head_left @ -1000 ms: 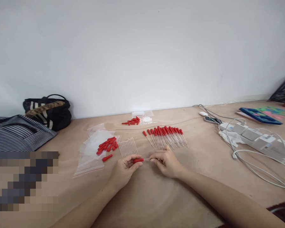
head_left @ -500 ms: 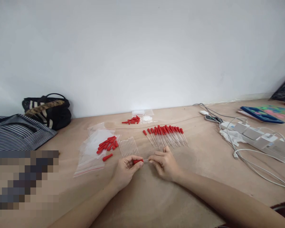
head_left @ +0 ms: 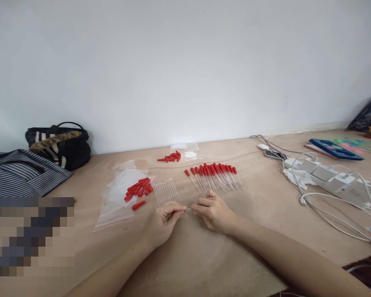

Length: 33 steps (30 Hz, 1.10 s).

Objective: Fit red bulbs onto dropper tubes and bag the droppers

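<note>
My left hand pinches a red rubber bulb, mostly covered by the fingers. Close beside it, my right hand is closed on a thin glass dropper tube; a short stretch of clear tube shows between the hands and meets the bulb. Beyond my left hand lies a row of bare glass tubes. To their left, loose red bulbs are piled on clear zip bags, with one bulb apart in front. Droppers with red bulbs fitted lie fanned out beyond my right hand.
Smaller red bulbs and a clear bag lie near the wall. On the right are a power strip with chargers, white cables and a blue tray. A striped bag and a black bag stand left.
The left fingers have closed further over the bulb, so less red shows. A shorter length of clear tube is visible between the hands. The view has shifted slightly.
</note>
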{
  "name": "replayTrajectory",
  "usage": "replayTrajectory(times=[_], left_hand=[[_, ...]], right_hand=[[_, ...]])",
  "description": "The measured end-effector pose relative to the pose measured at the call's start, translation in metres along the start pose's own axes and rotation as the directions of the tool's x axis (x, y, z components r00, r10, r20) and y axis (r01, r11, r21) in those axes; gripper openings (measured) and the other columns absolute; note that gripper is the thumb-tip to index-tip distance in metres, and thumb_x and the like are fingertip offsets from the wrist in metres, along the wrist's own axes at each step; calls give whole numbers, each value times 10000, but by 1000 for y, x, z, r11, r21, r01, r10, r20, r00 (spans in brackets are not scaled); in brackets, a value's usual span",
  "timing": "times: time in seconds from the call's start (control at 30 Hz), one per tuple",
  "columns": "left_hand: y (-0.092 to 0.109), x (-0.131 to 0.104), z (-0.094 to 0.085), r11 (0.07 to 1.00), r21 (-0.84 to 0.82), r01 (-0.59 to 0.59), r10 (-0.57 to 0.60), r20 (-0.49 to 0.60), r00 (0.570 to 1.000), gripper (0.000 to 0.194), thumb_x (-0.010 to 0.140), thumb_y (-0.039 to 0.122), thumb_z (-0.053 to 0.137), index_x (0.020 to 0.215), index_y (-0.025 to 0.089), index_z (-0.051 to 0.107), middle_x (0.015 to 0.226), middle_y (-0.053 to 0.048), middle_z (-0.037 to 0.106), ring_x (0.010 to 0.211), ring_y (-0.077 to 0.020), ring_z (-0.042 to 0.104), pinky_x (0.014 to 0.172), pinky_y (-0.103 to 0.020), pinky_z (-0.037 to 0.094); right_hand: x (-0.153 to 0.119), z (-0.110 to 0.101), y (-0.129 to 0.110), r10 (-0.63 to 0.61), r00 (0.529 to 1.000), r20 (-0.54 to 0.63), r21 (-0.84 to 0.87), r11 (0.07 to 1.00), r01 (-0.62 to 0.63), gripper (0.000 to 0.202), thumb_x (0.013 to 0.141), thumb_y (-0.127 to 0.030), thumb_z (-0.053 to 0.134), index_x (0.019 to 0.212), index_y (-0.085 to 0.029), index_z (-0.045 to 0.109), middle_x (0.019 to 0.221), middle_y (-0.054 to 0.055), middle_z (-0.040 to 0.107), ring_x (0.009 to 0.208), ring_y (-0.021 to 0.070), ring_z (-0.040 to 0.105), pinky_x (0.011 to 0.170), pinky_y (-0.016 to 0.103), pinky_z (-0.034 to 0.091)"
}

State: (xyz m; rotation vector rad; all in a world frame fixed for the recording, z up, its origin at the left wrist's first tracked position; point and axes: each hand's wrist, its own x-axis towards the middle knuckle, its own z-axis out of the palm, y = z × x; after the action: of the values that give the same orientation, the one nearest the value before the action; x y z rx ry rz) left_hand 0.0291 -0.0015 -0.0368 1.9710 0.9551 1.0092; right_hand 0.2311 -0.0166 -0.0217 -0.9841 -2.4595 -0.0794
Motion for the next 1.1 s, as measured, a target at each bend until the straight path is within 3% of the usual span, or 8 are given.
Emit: replayTrajectory(times=[0.17,0.27,0.33,0.47,0.57,0.77,0.97,1.1], left_hand=[[8,-1,-4,986,164,-16,13,21,1000,216,796,259,485,939,212,639,892,-44,646,814,-174,597,732,-283,483],[13,4,-18,941,337,14,11,-72,997,396,781,313,505,1170,240,490,1113,-46,561,955,-193,547,820,-308,448],[13,8,-35,866,498,46,48,-173,984,416,767,339,510,1165,225,483,1100,-68,537,970,-217,520,823,-333,434],[5,11,-75,653,746,134,19,-194,981,154,726,296,528,805,183,597,845,-66,554,845,-235,529,785,-354,419],[4,9,-95,515,827,224,-108,-197,974,127,715,297,545,767,184,569,821,-61,544,826,-242,534,740,-338,419],[10,7,-97,394,859,328,-327,-202,923,134,740,288,517,814,185,561,856,-66,560,793,-235,573,661,-302,413],[-2,7,-98,407,864,295,-340,-157,927,125,774,255,458,737,184,554,835,-70,602,786,-230,588,653,-296,406],[-2,8,-97,402,863,307,-322,-180,930,139,793,260,426,724,185,521,825,-72,628,772,-232,601,618,-290,403]], right_hand=[[2,0,-5,69,998,7,-6,998,-69,212,822,-182,421,847,-193,631,707,28,607,634,121,472,658,295,218],[11,-2,-2,274,962,-8,-11,962,-275,194,816,-230,444,819,-208,637,715,29,632,712,152,508,665,297,217],[23,-2,5,467,884,-21,-20,884,-467,216,817,-233,428,770,-206,637,718,31,648,714,159,528,684,296,227],[50,5,22,729,684,-29,-117,677,-726,264,827,-266,396,740,-183,632,720,58,664,708,176,569,739,318,235],[64,14,30,782,621,-46,-164,608,-777,271,834,-271,378,827,-159,624,752,91,666,734,197,587,760,342,229],[72,21,33,806,591,-41,-201,572,-795,272,818,-279,383,787,-149,620,762,109,664,743,212,596,801,382,199],[73,18,32,806,591,-33,-224,570,-790,289,825,-292,372,806,-129,610,809,134,655,773,230,589,795,390,200],[77,18,22,744,666,-59,-211,643,-736,274,823,-312,380,880,-141,587,921,129,634,850,229,566,786,378,220]])
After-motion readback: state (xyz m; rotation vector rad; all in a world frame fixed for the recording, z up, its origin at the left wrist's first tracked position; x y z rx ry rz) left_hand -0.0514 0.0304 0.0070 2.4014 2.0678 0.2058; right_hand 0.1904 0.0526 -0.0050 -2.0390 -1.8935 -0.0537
